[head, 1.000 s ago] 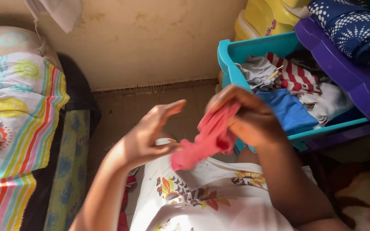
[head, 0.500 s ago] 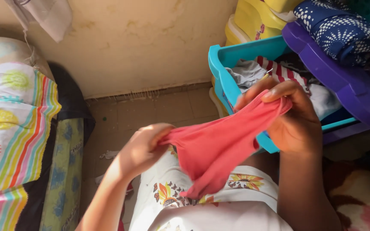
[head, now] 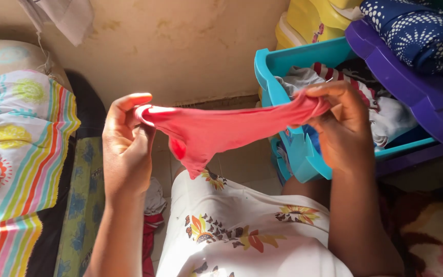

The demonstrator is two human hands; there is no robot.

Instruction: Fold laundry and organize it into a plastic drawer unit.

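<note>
Both hands grip a pink cloth (head: 216, 131) stretched between them: left hand (head: 126, 146) pinches its left end, right hand (head: 342, 125) its right, near the teal bin (head: 273, 66). It looks light, soft, stretchy; the edges seem best to hold.

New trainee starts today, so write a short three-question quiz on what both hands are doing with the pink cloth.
1. True or false: the pink cloth is pulled out between the left hand and the right hand.
2. Which container sits just behind the right hand? A) the teal basket B) a cardboard box C) a metal bucket
3. Fill in: under the cloth lies a white fabric printed with ____.

Key: 1 true. 2 A; the basket holds mixed clothes, among them a red-and-white striped garment. 3 flowers, on the white floral fabric.
</note>
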